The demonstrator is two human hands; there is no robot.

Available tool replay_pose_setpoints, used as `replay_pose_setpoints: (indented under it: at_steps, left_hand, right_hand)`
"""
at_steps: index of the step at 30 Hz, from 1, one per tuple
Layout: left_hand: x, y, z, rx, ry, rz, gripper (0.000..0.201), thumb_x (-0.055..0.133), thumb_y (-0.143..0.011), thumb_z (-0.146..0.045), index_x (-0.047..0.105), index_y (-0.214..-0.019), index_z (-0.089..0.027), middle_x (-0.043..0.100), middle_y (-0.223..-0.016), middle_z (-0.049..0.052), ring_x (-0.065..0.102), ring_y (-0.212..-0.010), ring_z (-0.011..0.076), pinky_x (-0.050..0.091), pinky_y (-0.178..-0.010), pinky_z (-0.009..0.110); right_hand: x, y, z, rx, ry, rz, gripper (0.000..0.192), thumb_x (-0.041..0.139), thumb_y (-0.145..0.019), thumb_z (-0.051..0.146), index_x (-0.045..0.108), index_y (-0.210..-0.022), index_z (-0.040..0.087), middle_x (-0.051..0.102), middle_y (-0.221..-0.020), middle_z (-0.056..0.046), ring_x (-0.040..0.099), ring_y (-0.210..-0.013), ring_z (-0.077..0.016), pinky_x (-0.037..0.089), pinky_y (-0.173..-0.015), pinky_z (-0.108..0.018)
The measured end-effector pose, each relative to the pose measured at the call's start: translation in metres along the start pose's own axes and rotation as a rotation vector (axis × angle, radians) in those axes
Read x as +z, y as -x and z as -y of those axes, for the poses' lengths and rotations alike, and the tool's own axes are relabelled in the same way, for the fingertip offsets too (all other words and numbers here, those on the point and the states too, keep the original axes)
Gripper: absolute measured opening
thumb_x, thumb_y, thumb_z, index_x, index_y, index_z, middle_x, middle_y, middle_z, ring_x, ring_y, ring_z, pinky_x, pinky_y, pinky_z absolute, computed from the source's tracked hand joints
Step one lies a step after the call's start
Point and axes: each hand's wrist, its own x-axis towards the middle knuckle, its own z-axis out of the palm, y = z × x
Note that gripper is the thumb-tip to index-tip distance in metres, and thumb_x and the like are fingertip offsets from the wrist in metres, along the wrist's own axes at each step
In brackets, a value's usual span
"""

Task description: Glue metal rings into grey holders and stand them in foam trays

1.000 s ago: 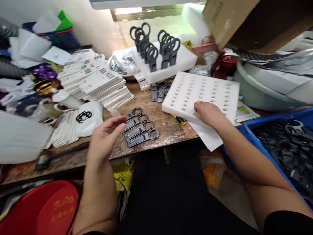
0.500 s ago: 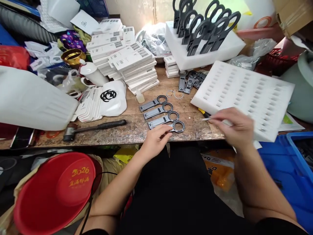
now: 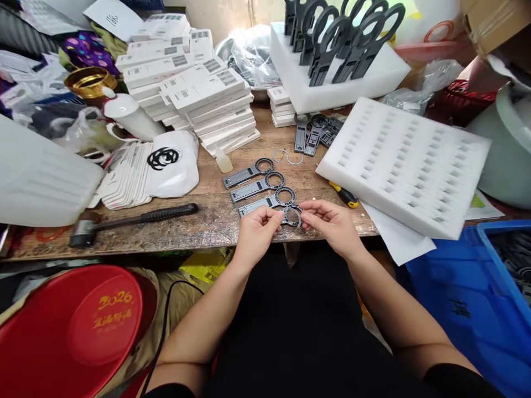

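Both my hands meet at the near edge of the wooden bench [image 3: 207, 221]. My left hand [image 3: 257, 235] pinches the shank of the nearest grey ring-ended part [image 3: 290, 214]; my right hand [image 3: 332, 224] closes fingertips on its ring end. Both grips narrow, on the same piece. Just beyond it, three more ring-ended parts [image 3: 257, 185] lie in a row, parallel, apart from each other. Left of them: black-handled mallet [image 3: 133, 221]. Right: slotted white foam tray [image 3: 402, 163], tilted, a yellow-handled tool [image 3: 343, 194] at its near corner. Farther back: stacked white boxes [image 3: 199, 99] and a foam block [image 3: 336, 80] with upright black parts.
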Motion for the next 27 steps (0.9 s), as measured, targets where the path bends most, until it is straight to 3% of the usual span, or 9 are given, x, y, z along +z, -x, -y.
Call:
replay_pose_setpoints:
  at_steps: [3,7,11,14,22,27]
  left_hand:
    - [0.007,-0.001,0.005,0.095,-0.132,0.001,0.037,0.073,-0.092,-0.054,0.069,-0.081,-0.019,0.067,-0.068,0.000,0.055,-0.057,0.0126,0.045,-0.057,0.026]
    - [-0.004,-0.005,0.012,0.511,-0.591,-0.065,0.026,0.058,-0.105,-0.038,0.075,-0.106,-0.019,0.078,-0.097,0.010,0.071,-0.090,0.0232,0.057,-0.087,0.039]
    - [-0.026,-0.010,0.022,0.791,-0.875,0.071,0.026,0.056,-0.107,-0.027,0.071,-0.126,-0.017,0.077,-0.120,0.015,0.069,-0.114,0.0281,0.056,-0.104,0.048]
    - [-0.033,-0.012,0.031,0.861,-0.918,0.161,0.028,0.055,-0.107,-0.022,0.069,-0.132,-0.018,0.076,-0.124,0.014,0.069,-0.115,0.0271,0.058,-0.104,0.047]
    - [-0.033,-0.014,0.045,0.900,-1.070,0.193,0.039,0.055,-0.102,-0.011,0.068,-0.136,-0.025,0.071,-0.133,0.015,0.065,-0.123,0.0297,0.057,-0.104,0.051]
    - [-0.032,-0.013,0.044,0.894,-1.143,0.213,0.043,0.056,-0.098,-0.006,0.067,-0.137,-0.023,0.070,-0.135,0.016,0.063,-0.123,0.0315,0.056,-0.104,0.052]
  right_hand:
    - [0.000,-0.002,-0.001,-0.011,0.105,-0.029,0.032,0.089,-0.079,0.042,0.083,-0.100,0.019,0.079,-0.082,-0.003,0.067,-0.065,-0.0124,0.059,-0.063,-0.026]
    - [-0.002,-0.013,-0.009,-0.068,0.234,-0.111,0.027,0.083,-0.081,0.040,0.084,-0.098,0.019,0.081,-0.084,-0.005,0.069,-0.066,-0.0148,0.059,-0.064,-0.028]
    - [-0.004,-0.019,-0.024,-0.070,0.336,-0.168,0.024,0.081,-0.081,0.040,0.084,-0.096,0.021,0.082,-0.085,-0.005,0.073,-0.069,-0.0182,0.061,-0.067,-0.031]
    - [-0.004,-0.016,-0.032,-0.092,0.410,-0.199,0.024,0.079,-0.083,0.041,0.084,-0.096,0.021,0.082,-0.086,-0.006,0.073,-0.070,-0.0189,0.061,-0.069,-0.033]
    - [-0.007,-0.016,-0.032,-0.301,0.791,-0.162,0.014,0.068,-0.095,0.029,0.080,-0.093,0.023,0.076,-0.082,-0.004,0.068,-0.069,-0.0185,0.059,-0.073,-0.034]
    - [-0.009,-0.004,-0.038,-0.429,1.011,-0.097,0.025,0.057,-0.106,0.029,0.080,-0.108,0.021,0.078,-0.096,-0.009,0.072,-0.089,-0.0227,0.059,-0.084,-0.036]
